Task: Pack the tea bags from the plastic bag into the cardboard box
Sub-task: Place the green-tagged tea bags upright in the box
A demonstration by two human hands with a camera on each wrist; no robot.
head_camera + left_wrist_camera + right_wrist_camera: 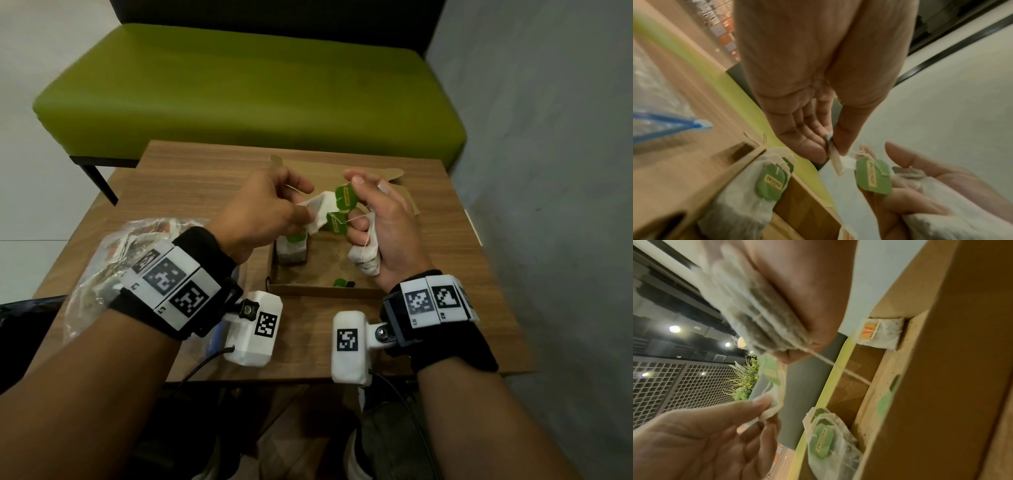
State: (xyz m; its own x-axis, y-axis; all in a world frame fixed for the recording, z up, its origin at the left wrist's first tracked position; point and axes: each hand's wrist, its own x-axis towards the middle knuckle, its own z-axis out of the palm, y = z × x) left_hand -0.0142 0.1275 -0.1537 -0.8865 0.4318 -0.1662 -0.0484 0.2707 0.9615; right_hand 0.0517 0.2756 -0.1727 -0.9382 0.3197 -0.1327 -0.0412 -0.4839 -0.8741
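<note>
The open cardboard box (318,291) lies mid-table. My left hand (303,207) pinches one white tea bag (320,210) by its corner between thumb and fingers, above the box. My right hand (363,222) grips a bundle of tea bags (364,262), their strings and green tags (346,198) sticking out by the thumb. The left wrist view shows the pinched tea bag (836,162) beside a green tag (872,177). A few tea bags (291,248) stand in the box's left corner. The plastic bag (109,263) with more tea bags lies at the left.
A tea bag with an orange tag (879,332) leans in a far corner of the box, and a loose green tag (342,283) lies on its floor. A green bench (257,89) stands behind the wooden table (191,178). A grey wall (548,171) runs along the right.
</note>
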